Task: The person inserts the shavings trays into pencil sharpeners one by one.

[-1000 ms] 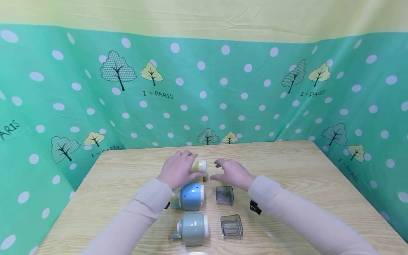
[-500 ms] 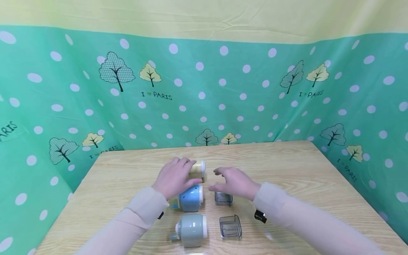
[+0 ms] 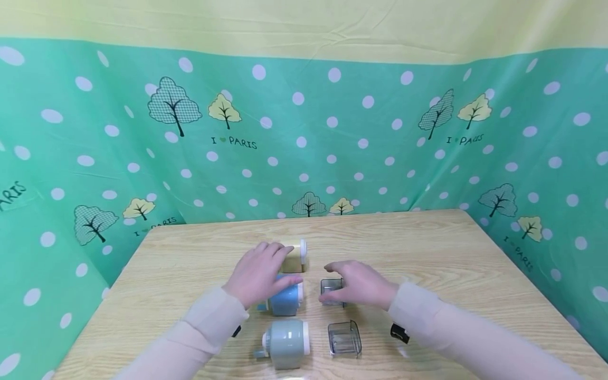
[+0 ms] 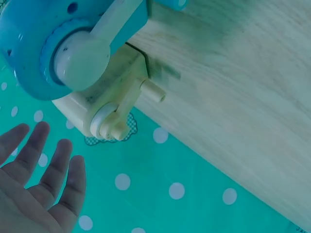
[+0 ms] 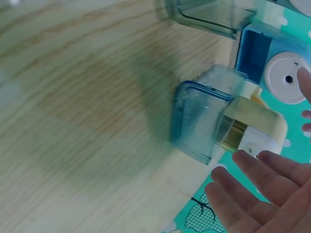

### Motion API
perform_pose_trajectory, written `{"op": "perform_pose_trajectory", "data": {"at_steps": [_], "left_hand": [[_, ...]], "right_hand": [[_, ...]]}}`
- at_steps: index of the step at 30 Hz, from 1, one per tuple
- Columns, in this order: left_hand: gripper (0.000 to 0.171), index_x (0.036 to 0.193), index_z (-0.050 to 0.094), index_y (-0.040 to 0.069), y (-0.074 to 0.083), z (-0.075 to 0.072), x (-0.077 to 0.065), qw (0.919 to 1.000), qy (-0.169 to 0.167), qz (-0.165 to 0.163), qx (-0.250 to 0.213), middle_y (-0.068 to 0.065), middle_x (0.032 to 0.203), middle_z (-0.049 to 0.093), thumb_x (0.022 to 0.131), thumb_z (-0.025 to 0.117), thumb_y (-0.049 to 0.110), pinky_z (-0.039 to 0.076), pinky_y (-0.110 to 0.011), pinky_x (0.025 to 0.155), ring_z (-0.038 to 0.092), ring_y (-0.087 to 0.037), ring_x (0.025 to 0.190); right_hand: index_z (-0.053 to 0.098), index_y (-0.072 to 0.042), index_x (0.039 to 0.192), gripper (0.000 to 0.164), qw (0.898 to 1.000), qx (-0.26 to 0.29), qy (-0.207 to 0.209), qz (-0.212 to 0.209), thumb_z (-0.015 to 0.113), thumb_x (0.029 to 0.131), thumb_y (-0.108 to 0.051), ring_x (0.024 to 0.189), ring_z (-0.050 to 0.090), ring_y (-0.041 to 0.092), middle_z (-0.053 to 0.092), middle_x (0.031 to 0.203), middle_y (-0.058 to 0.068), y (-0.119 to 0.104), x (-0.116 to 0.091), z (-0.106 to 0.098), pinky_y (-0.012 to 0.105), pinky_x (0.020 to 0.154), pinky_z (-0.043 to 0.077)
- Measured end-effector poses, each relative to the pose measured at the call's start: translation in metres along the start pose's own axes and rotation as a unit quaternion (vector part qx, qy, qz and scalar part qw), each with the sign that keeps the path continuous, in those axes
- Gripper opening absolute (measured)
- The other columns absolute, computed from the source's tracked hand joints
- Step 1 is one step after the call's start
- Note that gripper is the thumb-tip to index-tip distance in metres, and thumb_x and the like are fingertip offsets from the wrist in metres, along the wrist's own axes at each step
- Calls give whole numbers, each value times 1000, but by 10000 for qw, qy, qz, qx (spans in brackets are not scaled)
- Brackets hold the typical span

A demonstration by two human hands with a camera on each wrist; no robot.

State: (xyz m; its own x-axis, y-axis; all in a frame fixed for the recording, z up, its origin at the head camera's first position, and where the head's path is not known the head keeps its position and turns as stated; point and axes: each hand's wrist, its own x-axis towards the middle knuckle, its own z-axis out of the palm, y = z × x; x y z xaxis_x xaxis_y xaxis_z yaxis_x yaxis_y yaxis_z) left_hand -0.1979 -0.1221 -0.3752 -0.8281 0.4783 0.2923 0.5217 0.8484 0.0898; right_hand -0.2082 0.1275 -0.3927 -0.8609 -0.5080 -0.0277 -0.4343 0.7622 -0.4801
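Observation:
Three crank pencil sharpeners lie in a column: a yellow one (image 3: 295, 258) farthest, a blue one (image 3: 285, 300) in the middle, a grey-green one (image 3: 287, 344) nearest. My left hand (image 3: 258, 272) is over the blue sharpener, partly covering it and the yellow one; its fingers look loosely extended in the left wrist view, holding nothing. To the right of the blue sharpener sits a clear shavings drawer (image 3: 331, 286). My right hand (image 3: 363, 285) reaches over this drawer with thumb and fingers spread; contact cannot be told. In the right wrist view its fingers (image 5: 233, 199) appear apart from the drawer.
A second clear drawer (image 3: 344, 338) stands right of the grey-green sharpener. Everything rests on a wood-grain table (image 3: 427, 248). A green polka-dot cloth (image 3: 304, 158) hangs behind and along both sides.
My right hand has moved nearer and slightly right, from beside the yellow sharpener to the far drawer. The left hand has drawn back a little towards me. The sharpeners stay in place.

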Motion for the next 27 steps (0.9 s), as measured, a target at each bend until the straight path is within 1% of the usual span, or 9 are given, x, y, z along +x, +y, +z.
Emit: {"op": "perform_pose_trajectory", "data": {"at_steps": [4,7,9,15,18,20,22,27], "left_hand": [[81,137,62,5,0,4,-4,10000,-48,49,-23,-13,128,66,86,54,67,52,-50,95,59,-33,116],[86,137,62,4,1,8,-6,9999,-111,101,15,-13,129,65,85,49,72,52,-49,95,59,-33,116],[89,136,62,3,1,10,-8,9998,-128,141,-53,-14,129,65,84,48,74,52,-49,95,59,-34,116],[97,138,60,3,2,18,-15,9996,-169,143,-169,-14,131,65,81,43,79,51,-51,95,59,-33,117],[94,139,60,3,2,20,-16,9996,-178,123,-201,-14,129,65,81,50,76,51,-51,94,59,-33,115],[91,139,60,3,2,20,-17,9994,-170,107,-279,-14,127,65,80,57,72,51,-51,92,59,-33,112],[89,139,60,3,3,20,-17,9994,-182,95,-291,-14,126,65,79,60,69,51,-51,92,59,-32,111],[91,140,60,3,3,21,-17,9994,-254,103,-209,-13,126,66,79,60,71,51,-50,92,59,-31,112]], "right_hand": [[62,-1,136,86,9999,-12,-43,102,75,73,-58,123,60,37,66,134,18,3,-2,2,53,103,47],[63,0,135,87,9999,-35,-33,152,77,72,-58,123,60,38,65,134,18,6,-3,4,54,103,47],[63,1,135,88,9999,-60,-33,159,78,70,-57,122,60,39,66,133,19,8,-4,5,54,103,47],[61,3,135,91,9997,-127,-120,177,84,65,-50,122,60,40,64,134,21,15,-7,8,55,103,46],[61,3,135,89,9995,-78,-157,254,86,64,-45,122,60,40,64,134,21,17,-9,9,55,103,46],[62,3,135,86,9994,-38,-127,306,87,64,-39,121,60,39,65,133,20,17,-10,10,55,103,46],[62,3,134,83,9994,-54,-85,328,88,64,-35,121,60,39,65,132,20,18,-11,11,55,103,46],[64,4,130,78,9995,-98,18,288,89,64,-30,118,61,39,67,128,19,20,-12,11,55,102,47]]}}
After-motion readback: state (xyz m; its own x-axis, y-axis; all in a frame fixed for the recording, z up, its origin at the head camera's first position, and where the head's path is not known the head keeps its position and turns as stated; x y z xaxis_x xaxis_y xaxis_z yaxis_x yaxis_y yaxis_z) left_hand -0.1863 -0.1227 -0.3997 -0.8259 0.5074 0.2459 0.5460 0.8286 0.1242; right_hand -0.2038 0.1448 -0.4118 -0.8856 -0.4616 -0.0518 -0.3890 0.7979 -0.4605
